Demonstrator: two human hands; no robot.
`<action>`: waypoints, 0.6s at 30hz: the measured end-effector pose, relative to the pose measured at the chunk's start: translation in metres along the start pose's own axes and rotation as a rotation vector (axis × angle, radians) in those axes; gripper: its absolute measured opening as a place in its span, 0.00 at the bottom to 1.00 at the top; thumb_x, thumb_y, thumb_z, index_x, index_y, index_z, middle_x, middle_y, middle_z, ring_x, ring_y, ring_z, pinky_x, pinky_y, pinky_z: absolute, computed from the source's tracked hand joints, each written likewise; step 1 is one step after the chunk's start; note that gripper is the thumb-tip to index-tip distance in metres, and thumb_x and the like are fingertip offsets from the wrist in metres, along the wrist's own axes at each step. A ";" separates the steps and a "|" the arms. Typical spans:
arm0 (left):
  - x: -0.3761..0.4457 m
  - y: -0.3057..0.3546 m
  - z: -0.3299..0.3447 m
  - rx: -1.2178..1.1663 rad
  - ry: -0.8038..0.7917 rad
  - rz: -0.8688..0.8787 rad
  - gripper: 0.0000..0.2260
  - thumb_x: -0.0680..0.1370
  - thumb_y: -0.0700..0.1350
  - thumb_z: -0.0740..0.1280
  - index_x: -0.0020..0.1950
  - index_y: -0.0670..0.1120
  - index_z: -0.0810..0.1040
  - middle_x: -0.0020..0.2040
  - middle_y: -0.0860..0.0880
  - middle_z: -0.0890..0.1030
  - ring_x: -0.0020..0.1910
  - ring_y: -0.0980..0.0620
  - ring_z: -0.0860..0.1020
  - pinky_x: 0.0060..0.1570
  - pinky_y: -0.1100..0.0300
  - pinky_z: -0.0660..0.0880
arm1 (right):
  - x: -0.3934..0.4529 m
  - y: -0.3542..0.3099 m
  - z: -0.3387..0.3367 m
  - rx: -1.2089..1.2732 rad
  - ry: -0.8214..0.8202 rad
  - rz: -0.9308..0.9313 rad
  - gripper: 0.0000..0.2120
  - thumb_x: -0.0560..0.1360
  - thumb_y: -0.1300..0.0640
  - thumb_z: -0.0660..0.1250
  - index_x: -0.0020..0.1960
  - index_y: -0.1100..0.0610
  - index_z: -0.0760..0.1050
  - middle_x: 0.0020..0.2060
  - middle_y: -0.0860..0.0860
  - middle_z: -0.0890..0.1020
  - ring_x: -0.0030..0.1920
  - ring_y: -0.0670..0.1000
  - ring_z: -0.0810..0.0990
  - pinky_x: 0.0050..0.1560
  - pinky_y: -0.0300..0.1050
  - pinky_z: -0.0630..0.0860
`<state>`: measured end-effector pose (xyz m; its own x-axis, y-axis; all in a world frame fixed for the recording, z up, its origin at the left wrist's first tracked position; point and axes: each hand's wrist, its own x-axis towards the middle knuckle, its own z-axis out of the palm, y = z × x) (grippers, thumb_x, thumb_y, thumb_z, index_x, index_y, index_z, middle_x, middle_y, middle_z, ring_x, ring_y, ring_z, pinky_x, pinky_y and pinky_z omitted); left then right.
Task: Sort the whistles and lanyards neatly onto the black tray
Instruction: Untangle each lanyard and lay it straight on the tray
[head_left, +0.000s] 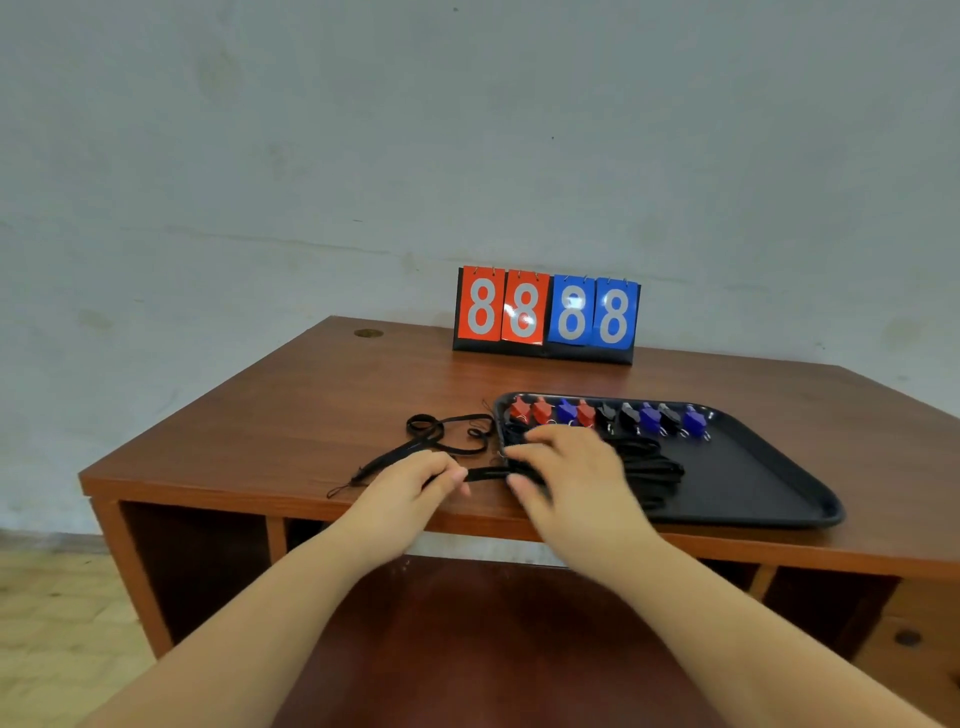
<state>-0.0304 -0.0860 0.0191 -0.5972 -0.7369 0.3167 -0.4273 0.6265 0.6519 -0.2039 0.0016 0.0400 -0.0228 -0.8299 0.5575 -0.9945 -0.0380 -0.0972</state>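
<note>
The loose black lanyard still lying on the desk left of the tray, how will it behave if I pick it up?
The loose lanyard lies in slack loops, so it probably droops and dangles. It looks thin, likely very light. Its small end clip may snag the desk edge or other cords.

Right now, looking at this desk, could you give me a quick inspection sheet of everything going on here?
Surface: brown wooden desk, open compartments underneath.
Job's things: black tray at right; row of whistles along its far edge, red, blue and black; folded lanyards piled on the tray; loose lanyards on the desk left of the tray.
Clutter: flip scoreboard at the back, reading 8 8 8 8.
Hands: left hand and right hand hold one black lanyard stretched between them at the tray's left edge; right hand blurred.
Cables: nothing seen.
Surroundings: pale wall, tiled floor at left.
</note>
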 end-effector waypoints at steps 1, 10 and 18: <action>0.000 0.001 0.000 -0.016 0.002 0.006 0.11 0.81 0.51 0.56 0.43 0.55 0.75 0.43 0.57 0.75 0.45 0.64 0.73 0.44 0.69 0.66 | 0.003 -0.010 0.005 -0.018 -0.019 -0.075 0.20 0.74 0.44 0.54 0.54 0.52 0.81 0.51 0.50 0.81 0.55 0.54 0.78 0.59 0.53 0.72; -0.004 -0.003 -0.019 -0.013 0.039 -0.057 0.11 0.81 0.52 0.56 0.44 0.51 0.75 0.33 0.55 0.71 0.33 0.59 0.69 0.35 0.63 0.64 | 0.013 -0.014 -0.009 0.415 -0.223 0.062 0.16 0.81 0.48 0.53 0.37 0.51 0.69 0.30 0.49 0.76 0.33 0.49 0.76 0.40 0.44 0.72; 0.003 -0.026 -0.019 0.131 0.065 -0.096 0.11 0.81 0.49 0.57 0.43 0.52 0.76 0.39 0.51 0.77 0.39 0.54 0.74 0.37 0.62 0.66 | -0.008 0.029 -0.033 0.312 -0.179 0.196 0.16 0.80 0.49 0.53 0.38 0.52 0.71 0.28 0.47 0.72 0.30 0.45 0.70 0.34 0.38 0.66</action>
<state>-0.0083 -0.1088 0.0164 -0.5063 -0.8072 0.3036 -0.5676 0.5769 0.5874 -0.2360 0.0261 0.0600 -0.1631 -0.9210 0.3539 -0.8940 -0.0138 -0.4478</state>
